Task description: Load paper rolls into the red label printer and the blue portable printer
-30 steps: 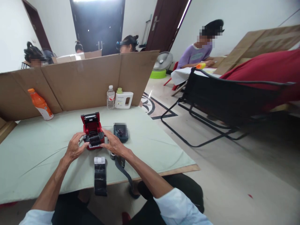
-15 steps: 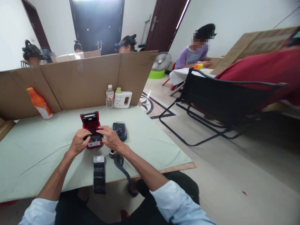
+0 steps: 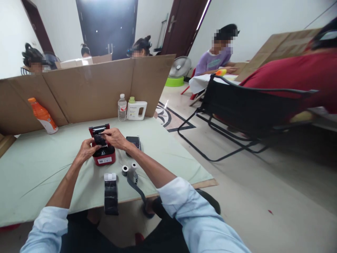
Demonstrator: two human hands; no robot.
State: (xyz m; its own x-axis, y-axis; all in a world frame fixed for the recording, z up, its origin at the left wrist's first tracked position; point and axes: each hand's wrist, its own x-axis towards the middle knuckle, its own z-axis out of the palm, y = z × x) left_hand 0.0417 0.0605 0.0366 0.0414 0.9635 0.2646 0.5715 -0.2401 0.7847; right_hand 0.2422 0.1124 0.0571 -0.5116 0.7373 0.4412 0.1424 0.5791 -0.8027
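A red and black label printer stands on the table with its lid up. Above its open compartment, both hands hold a dark roll of labels. My left hand grips the roll from the left and below, its thumb near the lower edge. From the right, my right hand pinches the upper part of the roll. A second black device lies partly behind my right forearm. Nearer me is another roll with a long black strip hanging over the table edge, and small rolls sit beside it.
A cardboard screen lines the back of the table. Before it stand an orange bottle, a water bottle and a white jug. A black folding chair and other people are off to the right.
Both hands have raised the dark roll out of the printer's compartment toward the lid. My right hand has moved up and left, uncovering a small white roll.
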